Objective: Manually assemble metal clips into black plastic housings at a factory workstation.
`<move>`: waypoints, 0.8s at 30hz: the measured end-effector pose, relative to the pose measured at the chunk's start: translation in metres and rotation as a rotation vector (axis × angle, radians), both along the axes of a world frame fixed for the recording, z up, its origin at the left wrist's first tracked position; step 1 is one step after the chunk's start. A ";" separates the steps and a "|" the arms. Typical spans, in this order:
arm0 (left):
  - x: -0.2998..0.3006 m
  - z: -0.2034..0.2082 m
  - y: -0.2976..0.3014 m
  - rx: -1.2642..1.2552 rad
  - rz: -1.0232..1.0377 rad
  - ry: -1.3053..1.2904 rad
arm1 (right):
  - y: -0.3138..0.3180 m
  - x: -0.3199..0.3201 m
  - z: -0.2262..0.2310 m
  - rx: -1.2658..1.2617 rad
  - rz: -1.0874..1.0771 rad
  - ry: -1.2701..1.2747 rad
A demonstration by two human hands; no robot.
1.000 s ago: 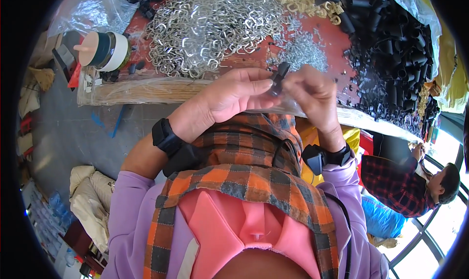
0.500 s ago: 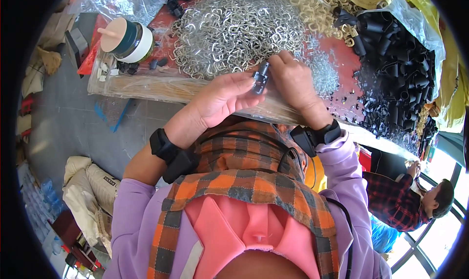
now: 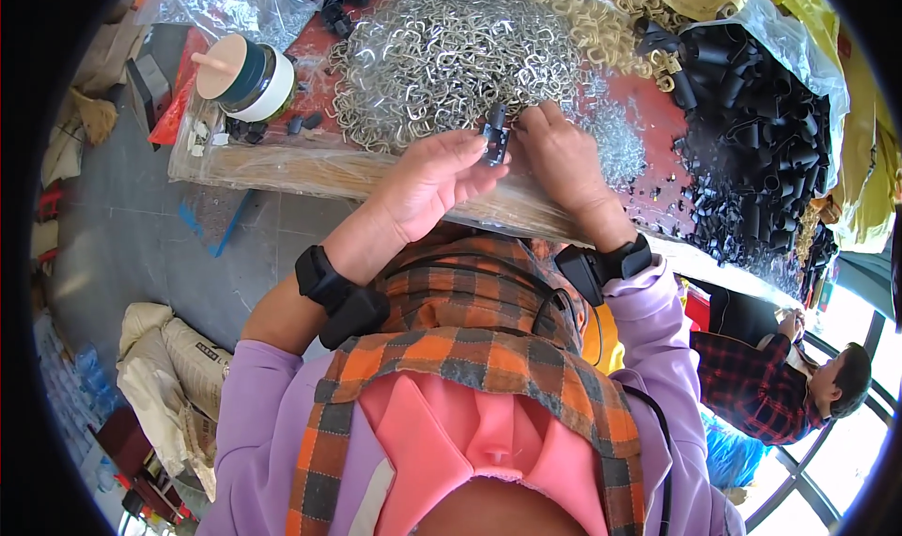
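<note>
My left hand (image 3: 425, 186) is closed around a small black cylindrical part (image 3: 496, 134), gripped between thumb and fingers over the table's near edge. The part stands nearly upright, with its narrower end up and small light spots on its side. Just right of it is my right hand (image 3: 567, 165), fingers bent and drawn together at the near rim of a heap of bent silver metal hooks (image 3: 451, 62). Whatever those fingertips may pinch is hidden. A smaller pile of fine silver pieces (image 3: 615, 146) lies right of that hand.
Black tubular parts (image 3: 752, 132) are heaped on the table's right side; gold-coloured pieces (image 3: 601, 33) lie at the back. A jar with a wooden lid (image 3: 268, 90) stands at left. Sacks (image 3: 174, 362) rest on the floor. Another person (image 3: 770, 386) sits at right.
The black part has turned from leaning right to nearly upright, its top shifting left. My right hand stays close beside it, having moved only slightly.
</note>
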State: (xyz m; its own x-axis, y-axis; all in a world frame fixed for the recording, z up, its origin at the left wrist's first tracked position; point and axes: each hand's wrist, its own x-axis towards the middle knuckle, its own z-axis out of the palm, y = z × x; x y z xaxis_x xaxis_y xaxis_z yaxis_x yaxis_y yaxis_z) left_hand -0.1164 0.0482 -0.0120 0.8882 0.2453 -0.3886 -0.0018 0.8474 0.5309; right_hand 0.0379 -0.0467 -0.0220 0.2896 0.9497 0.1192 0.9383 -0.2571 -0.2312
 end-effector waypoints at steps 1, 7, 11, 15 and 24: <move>0.001 0.001 0.000 -0.013 0.014 0.013 | 0.000 0.001 0.000 -0.043 0.014 0.004; 0.002 0.000 -0.001 -0.010 0.024 0.007 | -0.004 0.002 0.004 0.064 0.007 0.107; 0.002 -0.002 -0.001 -0.006 0.027 -0.002 | -0.004 0.005 0.004 -0.005 0.013 0.102; 0.002 -0.003 -0.003 0.000 0.036 -0.008 | -0.006 0.008 -0.002 -0.002 0.031 0.119; 0.000 -0.007 -0.001 -0.013 0.049 -0.036 | 0.002 0.002 0.006 0.106 -0.087 0.163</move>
